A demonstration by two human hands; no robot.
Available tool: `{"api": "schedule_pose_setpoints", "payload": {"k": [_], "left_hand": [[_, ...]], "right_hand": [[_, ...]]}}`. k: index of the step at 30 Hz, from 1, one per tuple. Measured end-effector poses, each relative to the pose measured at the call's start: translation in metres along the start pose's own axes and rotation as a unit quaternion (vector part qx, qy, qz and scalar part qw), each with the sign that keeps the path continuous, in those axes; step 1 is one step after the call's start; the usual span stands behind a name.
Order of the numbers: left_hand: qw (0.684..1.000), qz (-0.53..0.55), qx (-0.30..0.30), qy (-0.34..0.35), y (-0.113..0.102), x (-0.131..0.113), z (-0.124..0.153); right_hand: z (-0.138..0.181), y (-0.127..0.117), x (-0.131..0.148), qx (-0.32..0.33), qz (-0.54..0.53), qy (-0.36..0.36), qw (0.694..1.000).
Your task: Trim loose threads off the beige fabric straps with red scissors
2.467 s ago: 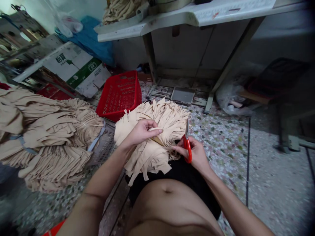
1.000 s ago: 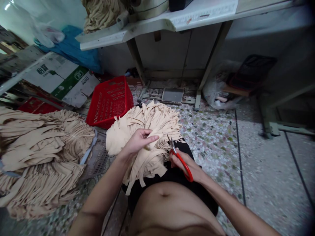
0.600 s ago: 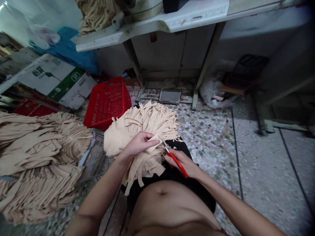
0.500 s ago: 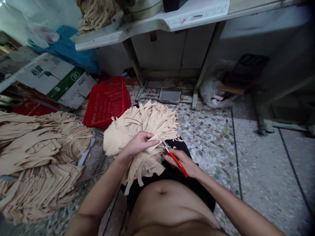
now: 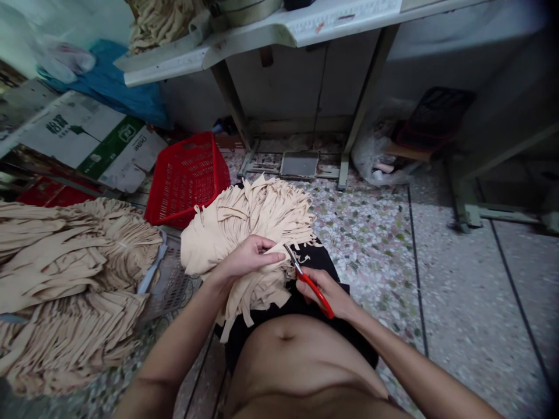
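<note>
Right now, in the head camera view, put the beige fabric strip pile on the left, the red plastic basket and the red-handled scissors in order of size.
Largest to smallest:
1. Beige fabric strip pile
2. Red plastic basket
3. Red-handled scissors, though nearest the camera

Bare torso and arms (image 5: 170,366), black clothing (image 5: 321,262) at the lap

Your right hand (image 5: 321,293) covers most of the red scissors' handles (image 5: 315,298), and the tan fabric strips (image 5: 253,233) hide most of that black cloth (image 5: 321,265) on your lap. Up top, the frame chops off the black object (image 5: 298,2) on the white tabletop (image 5: 345,17). That dark thing on the right (image 5: 434,119) is too shadowy to make out, honestly.
</note>
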State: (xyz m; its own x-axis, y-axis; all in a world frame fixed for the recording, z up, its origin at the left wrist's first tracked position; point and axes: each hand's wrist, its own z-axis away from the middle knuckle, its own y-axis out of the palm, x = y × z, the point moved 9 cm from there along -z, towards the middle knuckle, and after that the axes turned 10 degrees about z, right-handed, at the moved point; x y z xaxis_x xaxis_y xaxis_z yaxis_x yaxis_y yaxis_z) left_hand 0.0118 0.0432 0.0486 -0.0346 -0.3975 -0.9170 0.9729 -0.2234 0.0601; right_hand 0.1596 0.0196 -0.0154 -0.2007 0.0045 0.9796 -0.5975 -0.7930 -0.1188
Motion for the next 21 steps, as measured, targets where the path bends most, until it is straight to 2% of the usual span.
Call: {"api": "schedule_pose_setpoints", "payload": {"k": [4,13,15,18,19,21], "left_hand": [[0.998,-0.010,0.055,-0.020,0.014,0.005,0.000],[0.995,-0.047,0.085,-0.018,0.023,0.012,-0.003],[0.994,-0.060,0.090,-0.009,0.026,0.008,-0.002],[0.987,-0.123,0.092,0.037,0.027,-0.010,0.007],[0.981,-0.151,0.107,0.053,0.028,-0.016,0.012],[0.965,-0.188,0.173,0.062,0.032,-0.021,0.026]], "right_hand": [[0.002,0.000,0.008,0.002,0.012,-0.027,1.000],[0.003,-0.002,-0.014,-0.046,0.030,0.009,0.998],[0.006,-0.001,-0.016,-0.059,0.020,0.012,0.998],[0.013,0.000,-0.022,-0.081,0.006,0.019,0.997],[0.015,0.000,-0.025,-0.091,0.000,0.021,0.996],[0.019,-0.001,-0.031,-0.111,-0.023,0.027,0.993]]}}
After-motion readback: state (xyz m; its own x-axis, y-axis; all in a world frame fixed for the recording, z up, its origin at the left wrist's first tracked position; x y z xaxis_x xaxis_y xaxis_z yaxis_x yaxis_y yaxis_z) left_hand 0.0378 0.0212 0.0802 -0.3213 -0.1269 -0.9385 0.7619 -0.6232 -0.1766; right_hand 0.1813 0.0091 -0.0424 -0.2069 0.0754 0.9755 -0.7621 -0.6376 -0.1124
